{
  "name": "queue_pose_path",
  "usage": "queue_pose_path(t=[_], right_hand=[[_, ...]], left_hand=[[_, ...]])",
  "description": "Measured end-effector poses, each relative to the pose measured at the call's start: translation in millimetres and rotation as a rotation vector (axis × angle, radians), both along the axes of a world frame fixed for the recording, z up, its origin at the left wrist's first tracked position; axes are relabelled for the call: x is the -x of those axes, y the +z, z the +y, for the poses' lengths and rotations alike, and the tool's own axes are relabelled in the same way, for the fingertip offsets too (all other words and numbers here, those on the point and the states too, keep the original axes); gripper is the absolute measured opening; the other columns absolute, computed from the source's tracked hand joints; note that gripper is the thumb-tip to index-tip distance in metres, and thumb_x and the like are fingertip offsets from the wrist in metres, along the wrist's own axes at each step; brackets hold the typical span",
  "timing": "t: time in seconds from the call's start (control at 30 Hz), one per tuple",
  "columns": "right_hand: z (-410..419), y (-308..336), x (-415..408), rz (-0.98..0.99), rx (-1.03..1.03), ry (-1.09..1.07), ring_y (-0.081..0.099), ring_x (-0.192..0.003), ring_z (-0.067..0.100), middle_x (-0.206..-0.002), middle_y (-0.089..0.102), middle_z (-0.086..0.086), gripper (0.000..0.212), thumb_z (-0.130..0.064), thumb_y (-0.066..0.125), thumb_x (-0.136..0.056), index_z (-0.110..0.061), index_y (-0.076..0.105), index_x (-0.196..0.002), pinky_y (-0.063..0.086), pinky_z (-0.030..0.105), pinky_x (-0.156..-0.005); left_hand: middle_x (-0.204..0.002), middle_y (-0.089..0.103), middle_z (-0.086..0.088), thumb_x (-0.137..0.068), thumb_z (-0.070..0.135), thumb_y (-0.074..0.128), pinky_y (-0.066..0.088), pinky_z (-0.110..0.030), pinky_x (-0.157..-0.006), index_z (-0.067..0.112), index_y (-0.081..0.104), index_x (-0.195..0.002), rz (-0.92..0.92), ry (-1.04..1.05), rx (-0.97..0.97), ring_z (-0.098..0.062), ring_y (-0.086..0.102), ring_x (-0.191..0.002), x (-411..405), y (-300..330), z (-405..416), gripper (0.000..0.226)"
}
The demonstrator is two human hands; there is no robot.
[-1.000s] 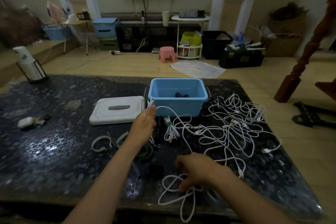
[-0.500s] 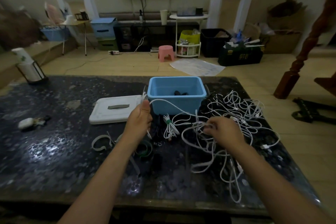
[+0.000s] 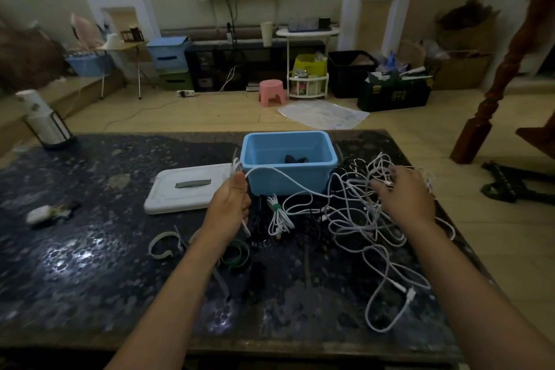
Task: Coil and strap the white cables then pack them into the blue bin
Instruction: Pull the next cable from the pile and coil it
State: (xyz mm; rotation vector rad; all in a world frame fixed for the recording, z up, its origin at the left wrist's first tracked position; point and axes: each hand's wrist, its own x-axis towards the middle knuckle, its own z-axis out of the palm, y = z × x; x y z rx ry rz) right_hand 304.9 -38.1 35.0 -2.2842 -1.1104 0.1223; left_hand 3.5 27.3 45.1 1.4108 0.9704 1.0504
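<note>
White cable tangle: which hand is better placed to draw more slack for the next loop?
Right. The right hand is already in the tangle, while the left hand grips the cable end.

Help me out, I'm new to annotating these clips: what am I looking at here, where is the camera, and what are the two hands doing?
No machine here: a person wears a wide-angle camera on the head, so the single view looks forward and down at their own bare arms. They work at a dark speckled table. The left hand grips one white cable, which runs across the front of the open blue bin toward the right. The right hand reaches into a tangled heap of white cables; what its fingers are doing is blurred. Between the hands lies one coiled cable bound with a green strap. The bin's white lid lies left of the bin, and loose straps lie nearer the person.
</note>
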Motion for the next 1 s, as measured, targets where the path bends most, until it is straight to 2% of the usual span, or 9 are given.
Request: queue_pose_path(t=[0.1, 0.23, 0.33, 0.43, 0.6, 0.7, 0.77, 0.83, 1.0], right_hand=[[4.4, -8.1, 10.5, 0.025, 0.091, 0.079, 0.052, -0.125, 0.036, -0.145, 0.045, 0.015, 0.051, -0.032, 0.059, -0.096, -0.014, 0.049, -0.143, 0.045, 0.043, -0.097], [9.7, -12.0, 19.6, -0.132, 0.115, 0.146, 0.046, -0.134, 0.03, -0.143, 0.054, 0.01, 0.049, -0.026, 0.056, -0.092, -0.017, 0.055, -0.14, 0.04, 0.045, -0.109], [10.4, -6.4, 31.6, -0.192, 0.012, 0.232, 0.044, -0.134, 0.029, -0.141, 0.056, 0.009, 0.043, -0.021, 0.05, -0.097, -0.013, 0.057, -0.138, 0.033, 0.047, -0.113], [3.5, 10.8, 59.5, -0.033, -0.188, 0.404, 0.052, -0.121, 0.02, -0.134, 0.058, 0.004, 0.038, -0.022, 0.05, -0.099, -0.017, 0.058, -0.136, 0.042, 0.036, -0.102], [-4.5, 8.0, 110.7, 0.155, -0.102, 0.724, 0.055, -0.122, 0.015, -0.14, 0.055, -0.003, 0.049, -0.041, 0.052, -0.101, -0.028, 0.044, -0.147, 0.047, 0.037, -0.103], [1.7, -4.8, 117.6, 0.175, -0.11, 0.683, 0.059, -0.109, 0.014, -0.121, 0.062, -0.005, 0.046, -0.038, 0.052, -0.101, -0.028, 0.044, -0.145, 0.049, 0.038, -0.094], [8.5, -9.0, 115.0, 0.173, -0.138, 0.615, 0.062, -0.096, 0.018, -0.103, 0.065, -0.005, 0.025, -0.033, 0.05, -0.103, -0.026, 0.063, -0.123, 0.051, 0.039, -0.085], [15.9, -8.3, 110.5, 0.176, -0.192, 0.536, 0.064, -0.084, 0.018, -0.092, 0.069, -0.006, 0.024, -0.032, 0.047, -0.104, -0.027, 0.069, -0.097, 0.051, 0.039, -0.078], [24.9, 11.8, 115.9, 0.217, -0.348, 0.427, 0.06, -0.077, 0.009, -0.085, 0.067, -0.008, 0.026, -0.034, 0.046, -0.103, -0.027, 0.069, -0.092, 0.045, 0.029, -0.065]], left_hand=[[-0.056, 0.027, 0.002, -0.084, 0.063, 0.036, 0.019, -0.032, -0.05, 0.02, 0.04, -0.075, 0.022, -0.001, 0.014, -0.014, 0.023, -0.05, -0.8, -2.8, 0.9, 0.045], [-0.056, 0.026, 0.003, -0.085, 0.061, 0.035, 0.019, -0.031, -0.049, 0.022, 0.044, -0.077, 0.036, -0.022, 0.016, -0.011, 0.023, -0.049, -2.4, -4.2, -2.3, 0.04], [-0.053, 0.025, 0.006, -0.086, 0.06, 0.035, 0.018, -0.029, -0.048, 0.02, 0.042, -0.077, 0.052, -0.041, 0.012, -0.01, 0.023, -0.048, -2.6, -4.9, -3.4, 0.042], [-0.054, 0.024, 0.005, -0.088, 0.06, 0.036, 0.016, -0.03, -0.049, 0.024, 0.044, -0.074, 0.042, -0.082, 0.034, -0.012, 0.021, -0.048, -4.9, -4.3, -5.1, 0.04], [-0.056, 0.027, 0.002, -0.09, 0.063, 0.035, 0.02, -0.031, -0.05, 0.025, 0.046, -0.071, 0.031, -0.14, 0.025, -0.012, 0.025, -0.047, -13.0, 1.1, -12.2, 0.044], [-0.057, 0.028, 0.0, -0.086, 0.071, 0.037, 0.031, -0.032, -0.05, 0.018, 0.04, -0.076, 0.005, -0.14, 0.052, -0.016, 0.031, -0.048, -12.3, 3.7, -14.4, 0.054], [-0.057, 0.028, 0.001, -0.089, 0.069, 0.034, 0.041, -0.032, -0.051, 0.016, 0.04, -0.079, -0.043, -0.144, 0.074, -0.019, 0.038, -0.046, -9.2, 5.7, -16.0, 0.054], [-0.056, 0.029, 0.001, -0.091, 0.065, 0.03, 0.047, -0.032, -0.05, 0.013, 0.043, -0.083, -0.102, -0.176, 0.111, -0.019, 0.041, -0.043, -6.2, 8.8, -18.4, 0.054], [-0.053, 0.033, 0.002, -0.085, 0.069, 0.035, 0.036, -0.026, -0.041, 0.011, 0.049, -0.085, 0.099, -0.146, 0.149, -0.015, 0.033, -0.038, -6.7, 2.2, -20.8, 0.059]])
